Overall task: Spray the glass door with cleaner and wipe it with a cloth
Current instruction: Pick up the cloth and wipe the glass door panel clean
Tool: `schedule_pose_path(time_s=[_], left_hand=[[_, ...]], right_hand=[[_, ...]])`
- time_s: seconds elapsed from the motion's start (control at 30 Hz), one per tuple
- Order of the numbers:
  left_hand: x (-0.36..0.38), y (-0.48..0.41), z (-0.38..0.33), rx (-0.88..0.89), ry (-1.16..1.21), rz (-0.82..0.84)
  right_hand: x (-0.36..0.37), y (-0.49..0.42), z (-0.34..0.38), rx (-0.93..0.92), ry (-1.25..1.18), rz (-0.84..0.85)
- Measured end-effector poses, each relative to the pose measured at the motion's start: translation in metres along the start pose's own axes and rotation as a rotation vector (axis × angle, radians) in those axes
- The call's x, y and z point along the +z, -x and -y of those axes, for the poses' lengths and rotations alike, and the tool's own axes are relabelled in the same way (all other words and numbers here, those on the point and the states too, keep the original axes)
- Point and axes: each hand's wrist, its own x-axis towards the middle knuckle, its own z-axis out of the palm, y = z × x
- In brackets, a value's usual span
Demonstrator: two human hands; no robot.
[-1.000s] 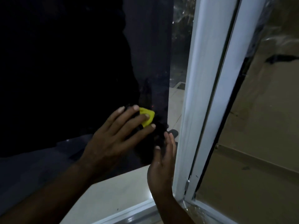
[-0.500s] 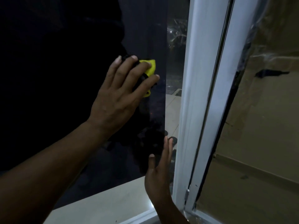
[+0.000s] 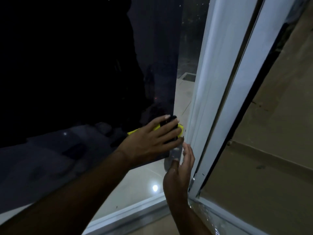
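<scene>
Pressing my left hand (image 3: 149, 141) flat against the glass door (image 3: 101, 82), I have the yellow cloth (image 3: 179, 128) pinned under spread fingers, low on the pane and just beside the white door frame (image 3: 218, 82). Something dark lies under my fingers with the cloth; I cannot tell what it is. My right hand (image 3: 180, 168) is empty, fingers loosely open and nearly straight, its edge near the frame just below the cloth; whether it touches glass or frame I cannot tell.

I judge the cloth to be soft and light, prone to bunching or sliding out unless I keep my palm and all fingers bearing evenly on it. Flat pressure over its middle suits it better than a pinch at one corner. The pane is stiff, smooth and breakable, probably slick where cleaner sits, so I would push steadily and not lean hard. Specks show higher on the glass, so the wiping looks unfinished. No spray bottle is in view.
</scene>
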Motion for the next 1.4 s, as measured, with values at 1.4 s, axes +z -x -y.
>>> schedule_pose_path(time_s=[1.4], left_hand=[[-0.122, 0.307, -0.009, -0.623, 0.656, 0.413]], right_hand=[[0.109, 0.199, 0.102, 0.928, -0.079, 0.828]])
